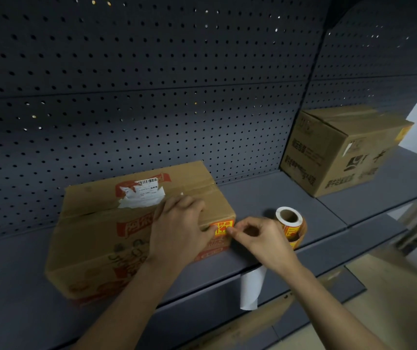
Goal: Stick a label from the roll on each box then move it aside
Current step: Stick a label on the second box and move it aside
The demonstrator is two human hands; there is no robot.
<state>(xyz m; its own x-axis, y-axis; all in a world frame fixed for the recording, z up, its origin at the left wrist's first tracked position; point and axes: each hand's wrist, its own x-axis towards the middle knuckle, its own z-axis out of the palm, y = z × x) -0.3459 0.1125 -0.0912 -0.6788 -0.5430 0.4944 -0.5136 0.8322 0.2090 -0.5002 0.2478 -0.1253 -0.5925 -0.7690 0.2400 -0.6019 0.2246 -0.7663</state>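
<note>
A flat cardboard box (96, 223) with red print and a torn white shipping slip lies on the grey shelf (265, 198). A yellow and red label (221, 228) sits on the box's front right corner. My left hand (177, 231) lies over the box's top front edge, fingers bent down onto it beside the label. My right hand (260, 238) touches the label's right edge with thumb and forefinger. The label roll (290, 223) stands on end just behind my right hand, and a white backing strip (251, 289) hangs over the shelf edge.
A second, taller cardboard box (341, 150) with a yellow label at its top right corner stands at the far right of the shelf. Dark pegboard (151, 84) backs the shelf. Below the shelf edge a lower shelf and a tan floor show.
</note>
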